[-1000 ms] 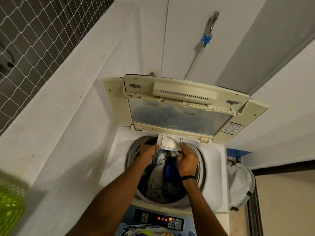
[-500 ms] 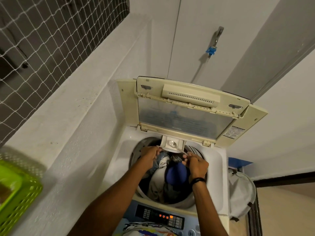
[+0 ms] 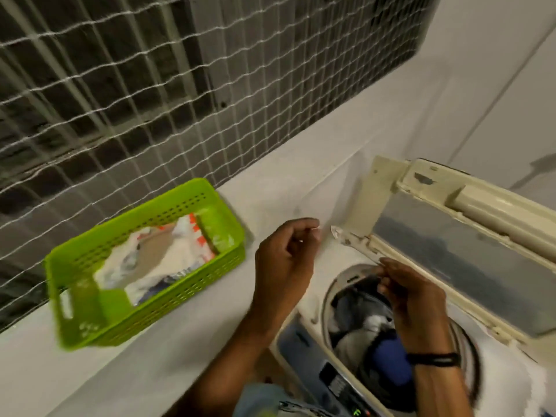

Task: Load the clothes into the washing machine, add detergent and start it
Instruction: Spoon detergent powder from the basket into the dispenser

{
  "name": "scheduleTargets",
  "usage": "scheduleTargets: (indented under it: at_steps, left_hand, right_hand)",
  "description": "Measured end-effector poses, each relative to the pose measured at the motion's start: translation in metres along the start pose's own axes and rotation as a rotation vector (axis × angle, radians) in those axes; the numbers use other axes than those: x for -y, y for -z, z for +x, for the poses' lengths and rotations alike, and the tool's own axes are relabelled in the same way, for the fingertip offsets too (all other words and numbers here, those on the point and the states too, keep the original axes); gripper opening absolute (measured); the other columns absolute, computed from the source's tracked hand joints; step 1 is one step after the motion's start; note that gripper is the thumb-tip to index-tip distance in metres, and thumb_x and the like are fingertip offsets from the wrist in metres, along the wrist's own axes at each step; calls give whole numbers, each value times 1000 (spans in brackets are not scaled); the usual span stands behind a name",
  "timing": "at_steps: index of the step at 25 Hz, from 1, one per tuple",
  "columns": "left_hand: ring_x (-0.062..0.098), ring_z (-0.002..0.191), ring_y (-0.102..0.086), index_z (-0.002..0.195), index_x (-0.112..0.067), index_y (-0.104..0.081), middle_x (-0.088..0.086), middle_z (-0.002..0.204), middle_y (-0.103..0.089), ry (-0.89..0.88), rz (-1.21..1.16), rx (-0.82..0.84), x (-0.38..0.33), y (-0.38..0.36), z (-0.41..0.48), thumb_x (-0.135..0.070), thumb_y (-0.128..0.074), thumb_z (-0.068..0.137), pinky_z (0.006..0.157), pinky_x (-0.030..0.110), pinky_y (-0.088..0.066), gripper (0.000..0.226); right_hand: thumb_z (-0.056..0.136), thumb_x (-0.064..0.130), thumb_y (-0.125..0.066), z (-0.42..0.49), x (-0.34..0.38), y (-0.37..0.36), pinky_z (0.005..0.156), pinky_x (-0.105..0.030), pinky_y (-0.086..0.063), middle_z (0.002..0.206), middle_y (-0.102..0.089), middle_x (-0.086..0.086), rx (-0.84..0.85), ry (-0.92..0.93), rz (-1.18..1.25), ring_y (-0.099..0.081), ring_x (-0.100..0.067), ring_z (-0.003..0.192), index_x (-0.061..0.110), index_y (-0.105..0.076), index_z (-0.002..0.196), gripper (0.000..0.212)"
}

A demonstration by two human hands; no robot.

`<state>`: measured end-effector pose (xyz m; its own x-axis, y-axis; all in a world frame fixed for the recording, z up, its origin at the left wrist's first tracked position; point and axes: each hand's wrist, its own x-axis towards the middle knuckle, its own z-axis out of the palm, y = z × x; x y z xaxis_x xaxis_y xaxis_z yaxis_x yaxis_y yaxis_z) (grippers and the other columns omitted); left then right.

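The cream top-loading washing machine (image 3: 316, 266) stands at the lower right, against the white ledge (image 3: 150, 371), with its folding windowed lid (image 3: 451, 251) raised. Its round drum is filled with crumpled grey, white and dark clothes (image 3: 361, 323), and a deep blue piece (image 3: 391, 359) lies at the near side.

The right grip (image 3: 415, 302), a bare hand with 1 black wristband (image 3: 433, 360), hovers over the far rim of the drum. Its fingertips are drawn together, but blur hides whether they pinch anything. The left grip (image 3: 285, 260) hangs above the ledge between machine and basket, fingers loosely curled and holding nothing.

The dark control panel (image 3: 334, 383) is cut off by the bottom edge and its markings are unreadable.

1 lime-green perforated plastic basket (image 3: 186, 296) sits on the ledge, holding white packets with orange print (image 3: 168, 260); their number is unclear. Behind it, white netting (image 3: 150, 85) covers a dark grille.
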<state>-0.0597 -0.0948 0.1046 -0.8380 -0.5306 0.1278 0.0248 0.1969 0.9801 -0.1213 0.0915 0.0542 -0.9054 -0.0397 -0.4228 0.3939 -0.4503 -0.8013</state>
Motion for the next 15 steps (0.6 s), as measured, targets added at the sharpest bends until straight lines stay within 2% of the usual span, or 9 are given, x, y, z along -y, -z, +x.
scheduleTargets:
  at_steps: [3,6,8,11,13,15]
  left_hand:
    - [5,71,-66,104,-23,-72,-8,80,-72,-130,110,-264,-30,67,-10,-18,-67,93,68,18,-53,12]
    - [3,62,-58,102,-28,-73,-11,77,-70,-110,186,-524,-38,126,-18,-21,-68,92,63,23,-53,13]
    - [2,65,-57,106,-29,-73,-13,87,-72,-78,312,-650,-34,161,-26,-25,-67,92,65,26,-53,15]
    - [20,82,-65,114,-29,-71,-8,106,-72,-8,711,-646,-16,202,-33,-27,-70,89,79,34,-52,25]
    - [28,96,-68,111,-27,-74,-1,110,-73,62,887,-599,-3,220,-35,-27,-75,84,86,36,-50,27]
    - [27,100,-68,101,-27,-77,-1,109,-74,95,914,-585,5,228,-34,-26,-78,80,90,38,-47,21]
  right_hand:
    - [90,0,-52,-23,0,-58,53,-18,-53,81,-73,-13,200,-8,-168,-62,-14,62,-2,-70,101,21]
    - [90,-2,-54,-47,-1,-114,54,-21,-54,78,-73,-16,404,28,-281,-62,-15,61,0,-72,96,19]
    - [87,-2,-58,-57,-7,-149,55,-26,-55,77,-72,-22,554,107,-389,-62,-19,61,-1,-73,94,16]
    - [79,7,-66,-59,-24,-196,64,-42,-61,72,-73,-21,646,262,-691,-67,-26,62,13,-78,82,13]
    - [81,10,-65,-47,-40,-223,74,-44,-59,75,-75,-13,640,502,-1063,-71,-28,71,19,-79,78,17]
    - [81,16,-62,-39,-53,-244,80,-41,-54,87,-74,-12,631,729,-1379,-68,-32,85,18,-80,83,18]
